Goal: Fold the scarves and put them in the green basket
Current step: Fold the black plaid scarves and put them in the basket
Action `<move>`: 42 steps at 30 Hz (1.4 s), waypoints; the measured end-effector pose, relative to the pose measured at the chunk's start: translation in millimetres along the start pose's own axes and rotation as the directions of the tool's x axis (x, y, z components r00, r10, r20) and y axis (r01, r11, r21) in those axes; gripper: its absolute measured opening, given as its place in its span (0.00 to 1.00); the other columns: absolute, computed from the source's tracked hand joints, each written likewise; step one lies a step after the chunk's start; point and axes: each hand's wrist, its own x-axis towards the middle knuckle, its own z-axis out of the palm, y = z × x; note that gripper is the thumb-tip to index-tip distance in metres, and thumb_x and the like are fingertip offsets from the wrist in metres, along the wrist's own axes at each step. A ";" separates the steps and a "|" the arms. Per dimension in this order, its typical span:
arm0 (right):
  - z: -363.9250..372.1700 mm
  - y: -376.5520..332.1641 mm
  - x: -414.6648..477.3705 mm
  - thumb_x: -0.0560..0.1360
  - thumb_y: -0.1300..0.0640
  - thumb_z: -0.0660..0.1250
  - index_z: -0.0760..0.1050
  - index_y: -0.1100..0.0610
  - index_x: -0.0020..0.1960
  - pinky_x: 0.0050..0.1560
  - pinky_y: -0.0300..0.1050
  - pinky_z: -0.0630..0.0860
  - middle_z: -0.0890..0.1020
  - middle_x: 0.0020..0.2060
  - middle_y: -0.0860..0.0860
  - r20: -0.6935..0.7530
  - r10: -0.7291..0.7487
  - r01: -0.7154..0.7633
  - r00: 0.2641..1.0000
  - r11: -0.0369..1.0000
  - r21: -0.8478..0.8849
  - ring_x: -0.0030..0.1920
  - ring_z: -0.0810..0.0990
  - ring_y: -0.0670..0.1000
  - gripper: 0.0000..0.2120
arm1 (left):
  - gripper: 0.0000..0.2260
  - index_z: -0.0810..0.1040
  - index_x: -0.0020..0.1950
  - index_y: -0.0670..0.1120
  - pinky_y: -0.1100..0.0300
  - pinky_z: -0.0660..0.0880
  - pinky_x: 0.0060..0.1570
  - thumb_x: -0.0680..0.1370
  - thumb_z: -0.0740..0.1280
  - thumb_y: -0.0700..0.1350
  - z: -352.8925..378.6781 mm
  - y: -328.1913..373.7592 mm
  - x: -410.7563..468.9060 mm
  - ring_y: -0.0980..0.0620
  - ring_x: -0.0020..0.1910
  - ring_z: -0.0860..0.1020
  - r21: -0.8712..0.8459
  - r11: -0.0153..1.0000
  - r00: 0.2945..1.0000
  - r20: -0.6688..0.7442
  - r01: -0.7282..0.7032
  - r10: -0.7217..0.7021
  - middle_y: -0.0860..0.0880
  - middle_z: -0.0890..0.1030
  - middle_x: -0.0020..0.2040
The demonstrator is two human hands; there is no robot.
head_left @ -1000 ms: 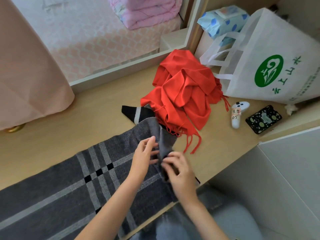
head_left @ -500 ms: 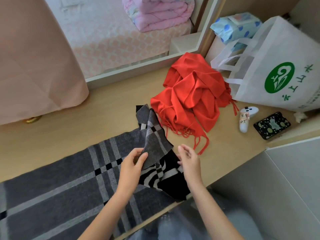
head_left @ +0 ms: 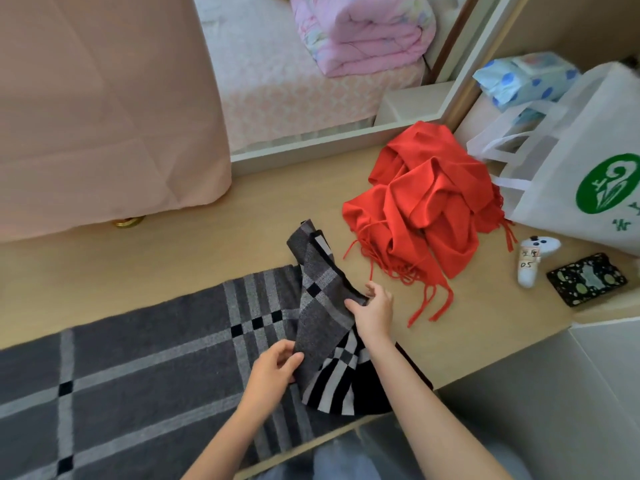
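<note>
A long grey plaid scarf lies flat along the wooden ledge from the left edge to the middle. Its right end is lifted and twisted into a raised fold, with a black-and-white striped side showing beneath. My left hand pinches the lower edge of that raised fold. My right hand pinches its far right edge. A crumpled red scarf with fringe lies in a heap to the right, apart from both hands. No green basket is in view.
A white tote bag with a green logo stands at the right. A white controller and a dark patterned case lie before it. A pink curtain hangs at the left. The ledge's front edge runs just under my forearms.
The scarf's end has been drawn out of a bunch and opened up. My hands have moved apart, the right up and away, the left down toward me.
</note>
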 end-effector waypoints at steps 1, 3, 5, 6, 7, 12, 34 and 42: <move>0.6 -1.4 -2.5 0.71 0.63 0.73 0.75 0.60 0.60 0.48 0.32 0.65 0.75 0.57 0.54 0.003 -0.021 0.021 1.000 1.000 0.006 0.58 0.75 0.53 0.19 | 0.08 0.77 0.58 0.45 0.57 0.79 0.50 0.80 0.64 0.44 -1.7 -0.2 0.7 0.53 0.53 0.80 0.003 1.000 1.000 -0.010 0.002 -0.002 0.50 0.82 0.53; 1.3 -8.7 -15.8 0.70 0.64 0.73 0.81 0.57 0.50 0.43 0.29 0.69 0.81 0.47 0.51 0.037 -0.085 0.083 0.996 0.995 0.061 0.51 0.80 0.53 0.10 | 0.08 0.76 0.59 0.46 0.65 0.77 0.44 0.80 0.63 0.43 -4.1 1.6 2.0 0.55 0.52 0.79 -0.040 0.999 0.999 -0.049 0.009 -0.011 0.50 0.81 0.54; 2.0 -17.2 -40.2 0.70 0.64 0.73 0.82 0.54 0.44 0.42 0.28 0.71 0.83 0.41 0.47 0.099 -0.169 0.154 0.981 0.978 0.143 0.45 0.81 0.48 0.07 | 0.08 0.75 0.59 0.48 0.67 0.75 0.42 0.82 0.60 0.44 -7.4 10.4 1.0 0.57 0.52 0.77 -0.187 0.982 0.996 -0.081 0.015 -0.030 0.49 0.79 0.55; 3.3 -19.5 -54.8 0.70 0.63 0.73 0.81 0.52 0.43 0.44 0.30 0.73 0.83 0.40 0.45 0.140 -0.225 0.202 0.964 0.966 0.163 0.44 0.81 0.45 0.07 | 0.09 0.75 0.59 0.49 0.65 0.75 0.44 0.82 0.58 0.46 -10.1 16.7 -0.7 0.55 0.53 0.77 -0.255 0.967 0.996 -0.082 0.014 -0.036 0.49 0.79 0.56; 5.7 -20.0 -70.4 0.71 0.62 0.73 0.81 0.50 0.44 0.47 0.32 0.74 0.83 0.40 0.44 0.188 -0.283 0.255 0.940 0.953 0.161 0.45 0.80 0.42 0.07 | 0.10 0.75 0.59 0.49 0.62 0.75 0.46 0.83 0.56 0.48 -13.3 21.0 -0.9 0.54 0.54 0.78 -0.329 0.944 0.996 -0.075 0.020 -0.048 0.49 0.79 0.57; 33.4 4.2 -129.0 0.73 0.60 0.69 0.79 0.47 0.47 0.57 0.35 0.69 0.76 0.44 0.38 0.460 -0.381 0.440 0.802 0.898 -0.023 0.52 0.73 0.39 0.08 | 0.14 0.78 0.54 0.47 0.59 0.75 0.51 0.80 0.60 0.56 -31.4 27.0 -2.2 0.51 0.52 0.79 -0.527 0.844 0.990 -0.038 0.098 -0.139 0.49 0.81 0.51; 117.8 -100.2 -14.0 0.79 0.57 0.62 0.68 0.54 0.71 0.70 0.49 0.62 0.71 0.68 0.53 0.636 -0.358 0.653 0.683 0.690 -0.313 0.70 0.63 0.54 0.20 | 0.11 0.71 0.64 0.56 0.70 0.73 0.41 0.82 0.59 0.46 -59.0 -43.2 -56.8 0.65 0.36 0.76 -0.159 0.987 0.923 -0.383 -0.034 -0.030 0.62 0.78 0.40; 163.3 -106.2 18.9 0.75 0.51 0.68 0.73 0.54 0.58 0.58 0.46 0.65 0.75 0.57 0.52 0.744 -0.309 0.804 0.593 0.281 -0.524 0.59 0.66 0.55 0.14 | 0.09 0.76 0.51 0.51 0.68 0.74 0.45 0.74 0.72 0.42 -43.9 -67.5 -71.1 0.59 0.48 0.79 -0.409 0.894 0.893 -0.311 0.183 -0.325 0.54 0.82 0.48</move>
